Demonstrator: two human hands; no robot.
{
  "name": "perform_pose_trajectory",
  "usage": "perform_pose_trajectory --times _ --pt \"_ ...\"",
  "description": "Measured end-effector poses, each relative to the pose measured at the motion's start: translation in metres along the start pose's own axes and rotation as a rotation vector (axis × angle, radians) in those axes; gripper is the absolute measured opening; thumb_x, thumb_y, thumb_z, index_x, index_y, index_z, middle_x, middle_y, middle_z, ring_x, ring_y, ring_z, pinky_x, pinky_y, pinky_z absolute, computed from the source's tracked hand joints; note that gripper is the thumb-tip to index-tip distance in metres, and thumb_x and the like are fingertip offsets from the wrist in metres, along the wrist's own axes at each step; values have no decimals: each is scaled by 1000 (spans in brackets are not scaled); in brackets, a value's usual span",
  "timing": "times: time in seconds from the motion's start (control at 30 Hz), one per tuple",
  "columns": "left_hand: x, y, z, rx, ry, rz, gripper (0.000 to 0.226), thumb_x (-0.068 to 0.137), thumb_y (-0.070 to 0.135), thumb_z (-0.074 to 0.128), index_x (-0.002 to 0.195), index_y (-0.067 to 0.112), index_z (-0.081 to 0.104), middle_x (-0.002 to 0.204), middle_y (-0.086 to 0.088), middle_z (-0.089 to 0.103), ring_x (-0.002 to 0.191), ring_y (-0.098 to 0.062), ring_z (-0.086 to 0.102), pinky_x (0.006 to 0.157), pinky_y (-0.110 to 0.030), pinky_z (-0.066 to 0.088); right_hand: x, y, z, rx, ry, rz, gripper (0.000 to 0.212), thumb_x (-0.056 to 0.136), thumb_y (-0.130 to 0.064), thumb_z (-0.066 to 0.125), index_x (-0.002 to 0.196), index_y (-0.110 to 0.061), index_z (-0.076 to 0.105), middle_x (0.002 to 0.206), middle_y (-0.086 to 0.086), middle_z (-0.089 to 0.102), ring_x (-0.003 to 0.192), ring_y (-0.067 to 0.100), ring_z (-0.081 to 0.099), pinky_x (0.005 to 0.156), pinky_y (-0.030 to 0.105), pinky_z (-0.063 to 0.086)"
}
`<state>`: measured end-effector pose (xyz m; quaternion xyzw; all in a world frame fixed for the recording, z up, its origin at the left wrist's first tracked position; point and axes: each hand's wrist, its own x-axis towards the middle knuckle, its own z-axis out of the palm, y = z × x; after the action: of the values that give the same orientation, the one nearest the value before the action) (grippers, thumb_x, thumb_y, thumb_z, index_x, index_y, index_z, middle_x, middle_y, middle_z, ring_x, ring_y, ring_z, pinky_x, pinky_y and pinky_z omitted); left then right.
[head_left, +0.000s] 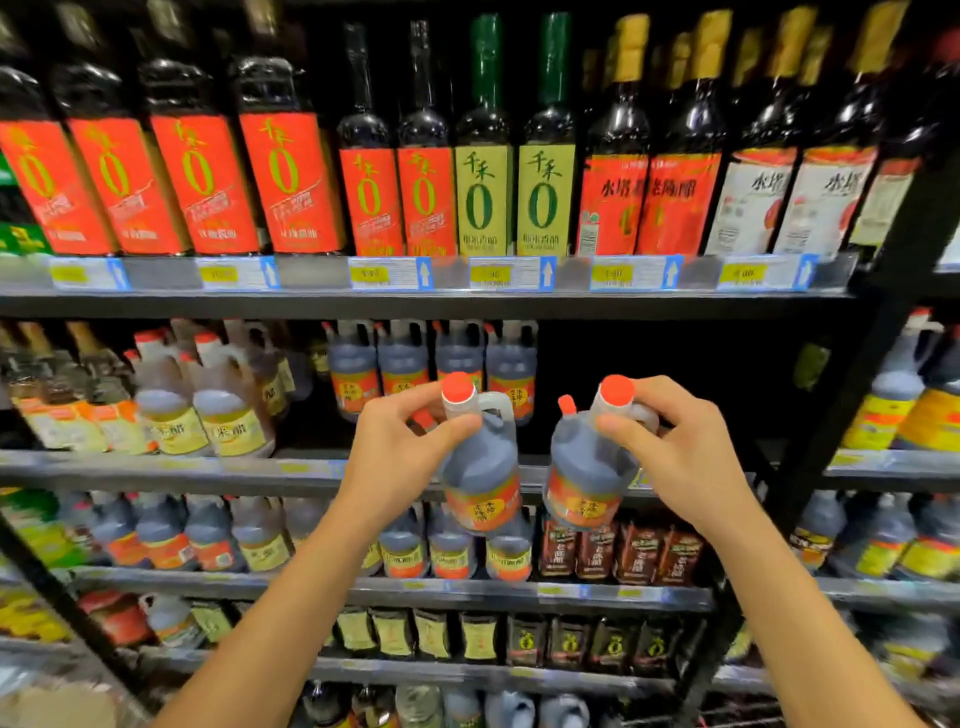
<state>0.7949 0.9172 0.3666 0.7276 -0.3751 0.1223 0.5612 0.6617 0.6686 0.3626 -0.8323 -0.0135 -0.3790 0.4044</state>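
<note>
Left hand (400, 452) pinches the left jug (480, 467) and right hand (680, 457) the right jug (589, 467) by the necks, just before the middle shelf (156, 462); swinging bodies may collide or slip free.

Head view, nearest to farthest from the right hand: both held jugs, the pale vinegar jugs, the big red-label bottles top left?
1. Right jug, gripped by the right hand itself.
2. Left jug, in the left hand, just alongside.
3. Pale vinegar jugs, well off to the left, behind.
4. Big red-label bottles, up at the far top left.
</note>
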Motion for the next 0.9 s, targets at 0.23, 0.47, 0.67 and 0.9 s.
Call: perform_pose_trajectory --times 0.23,0.47,0.67,0.9 --pt "45 -25 24 -129 39 30 29 81 40 78 110 44 73 79 -1 70 71 -22 60 64 -31 52 22 16 1 -66 80 -78 24 91 -32 68 112 -43 67 111 -17 67 105 10 65 83 21 50" --pt "79 -53 43 -213 -66 93 36 77 47 75 113 44 71 93 6 73 83 -20 66 73 -32 54 42 35 7 -190 126 -106 29 89 -15 76 113 -29 70 115 -16 67 108 12 66 87 24 51" --pt "98 -77 69 -258 -163 82 39 80 31 81 109 54 69 96 12 72 84 -17 64 74 -32 53 47 61 14 -249 129 -58 23 91 -13 74 112 -21 73 117 -15 67 111 9 64 91 22 50" --pt "117 -95 98 -194 -202 18 14 78 37 78 85 49 74 67 -6 66 58 -7 48 57 -34 44 57 90 5 -202 105 75 26 91 -16 73 112 -31 72 110 -16 67 103 8 64 81 11 45"
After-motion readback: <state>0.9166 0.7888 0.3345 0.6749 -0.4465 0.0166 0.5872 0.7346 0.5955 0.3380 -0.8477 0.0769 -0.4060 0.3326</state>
